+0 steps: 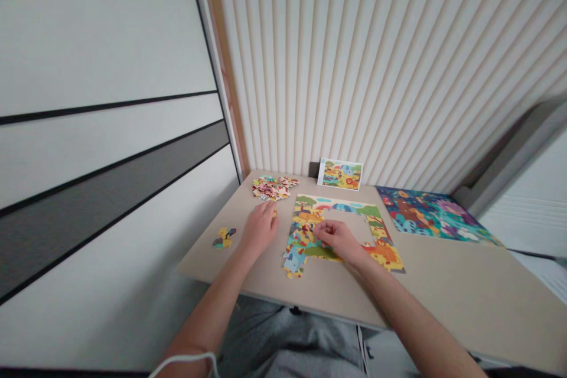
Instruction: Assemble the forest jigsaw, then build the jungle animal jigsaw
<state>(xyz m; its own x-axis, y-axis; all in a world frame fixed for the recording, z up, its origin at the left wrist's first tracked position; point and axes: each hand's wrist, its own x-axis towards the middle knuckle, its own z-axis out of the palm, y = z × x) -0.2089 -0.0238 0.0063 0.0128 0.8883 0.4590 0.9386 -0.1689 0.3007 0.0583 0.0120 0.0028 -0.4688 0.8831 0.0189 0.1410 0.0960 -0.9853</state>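
Note:
A partly assembled animal puzzle [381,254] lies on the table, with a gap in its middle where the tabletop shows. My right hand [335,237] is over its left part, fingers pinched together; whatever is between them is too small to make out. My left hand [261,225] rests left of the puzzle, fingers curled, near a small yellow piece partly hidden by it. Just beyond that hand is a heap of loose pieces [271,187]. A few joined pieces [224,238] lie at the left, and a blue and yellow cluster [294,261] touches the puzzle's lower left.
A reference picture card [340,175] stands upright at the table's back against a pleated curtain [354,59]. A second, darker colourful puzzle [436,215] lies at the right. The table's [328,289] front edge is close to my lap. A white panelled surface [110,171] rises on the left.

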